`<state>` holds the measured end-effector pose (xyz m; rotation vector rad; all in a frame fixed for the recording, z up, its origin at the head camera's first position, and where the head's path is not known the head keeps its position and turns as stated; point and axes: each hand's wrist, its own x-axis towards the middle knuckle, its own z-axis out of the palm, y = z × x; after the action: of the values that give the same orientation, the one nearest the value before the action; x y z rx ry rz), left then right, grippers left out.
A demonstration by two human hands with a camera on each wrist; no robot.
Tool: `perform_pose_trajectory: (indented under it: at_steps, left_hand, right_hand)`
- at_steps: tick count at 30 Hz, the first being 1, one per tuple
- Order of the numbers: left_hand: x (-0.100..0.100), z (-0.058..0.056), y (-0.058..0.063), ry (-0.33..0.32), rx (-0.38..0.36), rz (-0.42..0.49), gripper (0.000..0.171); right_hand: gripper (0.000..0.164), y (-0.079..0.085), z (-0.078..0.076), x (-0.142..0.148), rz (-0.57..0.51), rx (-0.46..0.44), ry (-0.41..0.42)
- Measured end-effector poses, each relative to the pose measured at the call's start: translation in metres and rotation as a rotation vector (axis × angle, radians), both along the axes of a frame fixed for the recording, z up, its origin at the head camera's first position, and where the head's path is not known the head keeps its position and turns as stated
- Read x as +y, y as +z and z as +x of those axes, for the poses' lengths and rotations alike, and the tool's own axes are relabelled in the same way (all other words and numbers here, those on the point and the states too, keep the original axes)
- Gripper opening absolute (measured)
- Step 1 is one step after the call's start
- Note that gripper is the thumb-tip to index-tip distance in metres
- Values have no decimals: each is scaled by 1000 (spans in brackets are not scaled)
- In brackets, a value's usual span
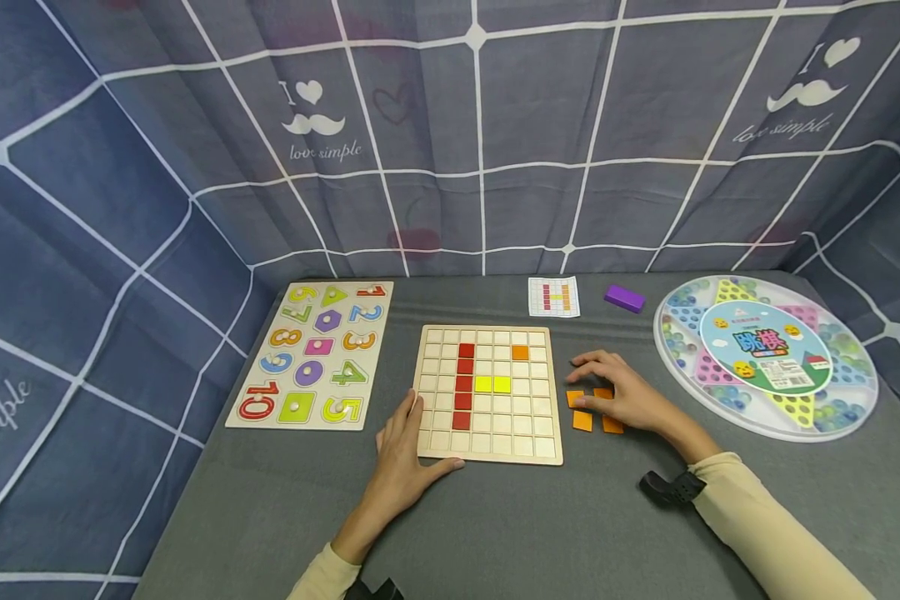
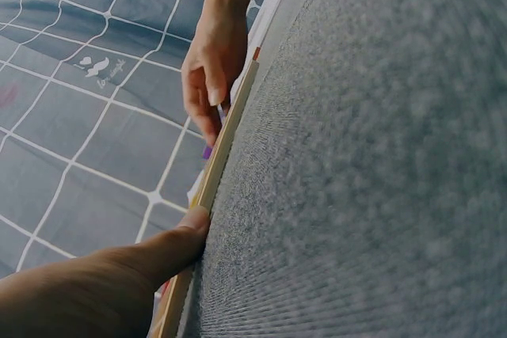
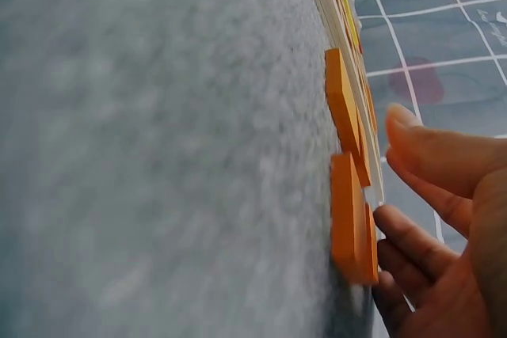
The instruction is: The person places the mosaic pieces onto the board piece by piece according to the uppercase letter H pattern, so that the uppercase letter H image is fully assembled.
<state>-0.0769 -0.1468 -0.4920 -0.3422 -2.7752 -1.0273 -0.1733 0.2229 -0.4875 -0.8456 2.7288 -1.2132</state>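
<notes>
A wooden grid board lies flat, with a column of several red tiles, two yellow tiles beside it and one orange tile near the upper right. My left hand rests at the board's near left corner, fingers along the left side and thumb against the front edge. Just right of the board are several loose orange tiles. Over them hovers my right hand, thumb and fingers spread apart with nothing between them; it partly hides the tiles on the right.
Behind the board lies a small pattern card of coloured squares, with a purple block to its right. A number-and-shape puzzle board is on the left. The round game board takes up the right side. Grey curtains surround the table.
</notes>
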Motion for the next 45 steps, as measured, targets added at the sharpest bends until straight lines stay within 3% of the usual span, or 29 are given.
perform_pose_trajectory:
  at_steps: [11, 45]
  left_hand:
    - [0, 0, -1, -1, 14, -4, 111]
    - [0, 1, 1, 2, 5, -2, 111]
  right_hand:
    - [27, -2, 5, 8, 12, -38, 40]
    - [25, -6, 5, 11, -6, -5, 52]
